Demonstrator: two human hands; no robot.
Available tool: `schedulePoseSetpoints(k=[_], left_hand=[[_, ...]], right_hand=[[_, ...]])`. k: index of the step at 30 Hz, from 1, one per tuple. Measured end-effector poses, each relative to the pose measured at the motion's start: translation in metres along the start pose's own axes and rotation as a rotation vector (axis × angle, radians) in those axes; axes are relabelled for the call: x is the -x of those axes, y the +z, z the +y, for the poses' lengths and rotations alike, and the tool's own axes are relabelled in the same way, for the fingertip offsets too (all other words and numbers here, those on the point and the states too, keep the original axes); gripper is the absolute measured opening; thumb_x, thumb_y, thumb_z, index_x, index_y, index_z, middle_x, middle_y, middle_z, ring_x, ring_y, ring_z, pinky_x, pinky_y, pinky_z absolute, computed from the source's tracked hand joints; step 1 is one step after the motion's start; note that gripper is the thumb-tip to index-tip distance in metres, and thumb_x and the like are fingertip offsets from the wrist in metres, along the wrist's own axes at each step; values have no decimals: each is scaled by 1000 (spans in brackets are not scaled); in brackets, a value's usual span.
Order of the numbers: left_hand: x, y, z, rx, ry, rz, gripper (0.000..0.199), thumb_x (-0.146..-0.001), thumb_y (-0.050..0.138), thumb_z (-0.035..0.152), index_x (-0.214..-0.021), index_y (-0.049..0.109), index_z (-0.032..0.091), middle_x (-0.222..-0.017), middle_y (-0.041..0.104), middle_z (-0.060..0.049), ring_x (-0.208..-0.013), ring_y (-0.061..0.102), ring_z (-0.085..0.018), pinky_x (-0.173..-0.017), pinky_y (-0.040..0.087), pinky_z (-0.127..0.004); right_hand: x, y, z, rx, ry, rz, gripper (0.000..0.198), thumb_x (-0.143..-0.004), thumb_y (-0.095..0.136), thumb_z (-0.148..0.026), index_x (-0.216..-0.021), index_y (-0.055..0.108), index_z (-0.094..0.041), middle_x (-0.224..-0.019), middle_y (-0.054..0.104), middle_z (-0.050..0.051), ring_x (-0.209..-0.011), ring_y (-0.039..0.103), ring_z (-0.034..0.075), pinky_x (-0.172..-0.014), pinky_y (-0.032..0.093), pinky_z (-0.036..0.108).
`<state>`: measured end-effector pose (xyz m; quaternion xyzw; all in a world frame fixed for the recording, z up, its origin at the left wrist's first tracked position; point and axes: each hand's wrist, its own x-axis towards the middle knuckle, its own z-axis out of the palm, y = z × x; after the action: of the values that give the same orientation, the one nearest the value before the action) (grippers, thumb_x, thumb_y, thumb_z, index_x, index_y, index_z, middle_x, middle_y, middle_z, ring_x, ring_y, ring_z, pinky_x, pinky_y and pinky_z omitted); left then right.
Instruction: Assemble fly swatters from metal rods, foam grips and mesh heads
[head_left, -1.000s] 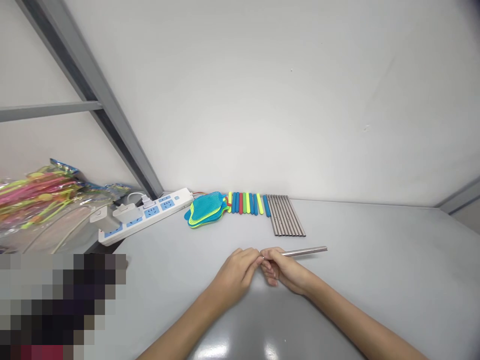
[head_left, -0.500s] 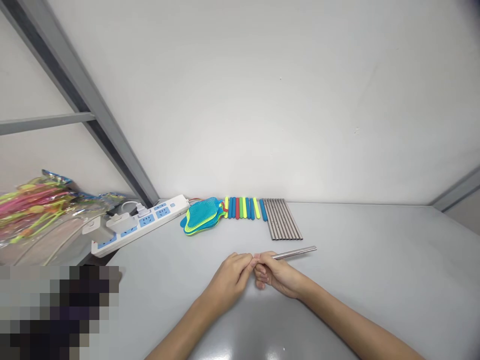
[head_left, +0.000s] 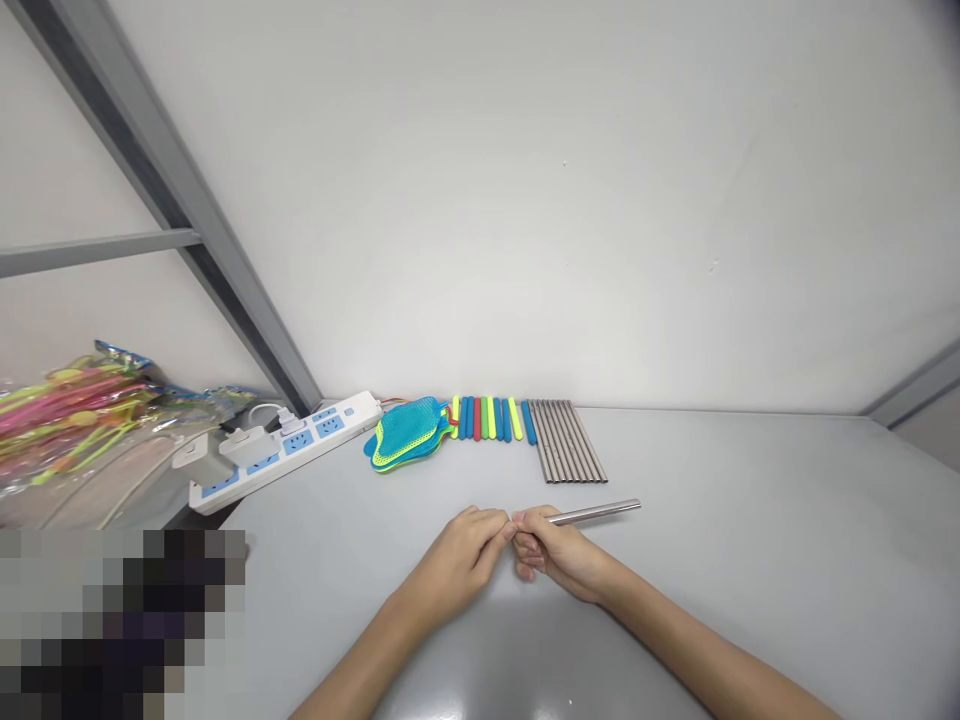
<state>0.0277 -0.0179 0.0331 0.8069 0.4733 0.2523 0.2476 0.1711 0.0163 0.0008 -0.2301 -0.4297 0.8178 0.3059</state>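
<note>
A silvery metal tube (head_left: pixel 596 512) lies in my right hand (head_left: pixel 559 550), whose fingers wrap round it; its free end points to the right and slightly up. My left hand (head_left: pixel 469 550) is closed and meets the right hand's fingertips at the tube's near end. What its fingers pinch is hidden. Beyond the hands, several similar metal tubes (head_left: pixel 568 442) lie side by side on the grey table (head_left: pixel 735 520). To their left is a row of coloured plastic handles (head_left: pixel 490 418) in blue, yellow, green and red. Blue and yellow-green perforated swatter heads (head_left: pixel 409 432) lie stacked beside them.
A white power strip (head_left: pixel 289 455) with plugged-in adapters runs along the table's left side. Left of it lie colourful items in clear plastic bags (head_left: pixel 82 415). A pixelated patch covers the lower left corner. A white wall (head_left: pixel 570 220) rises behind the table.
The view has shifted slightly, so everything sits a little further right and lower. Both hands keep nearly the same pose, with the tube still in the right hand.
</note>
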Motion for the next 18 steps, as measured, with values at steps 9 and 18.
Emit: schedulePoseSetpoints(k=[9,18], left_hand=[[1,-1,-4,-2,1,-17,33,-87,23,26,-71,51,19,-64,51,2,-63,45,-10,-68,34,-23],[1,-4,-5,-7,15,-21,31,-87,23,25,-66,46,18,-60,45,3,-59,42,-10,-66,34,-23]], right_hand=[[0,1,-1,52,-22,33,34,-76,43,-26,-44,36,-17,-43,27,-6,-40,23,6,-44,29,24],[2,0,-3,59,-18,66,34,-75,47,-27,-44,36,-16,-45,27,-6,-41,24,6,-44,30,24]])
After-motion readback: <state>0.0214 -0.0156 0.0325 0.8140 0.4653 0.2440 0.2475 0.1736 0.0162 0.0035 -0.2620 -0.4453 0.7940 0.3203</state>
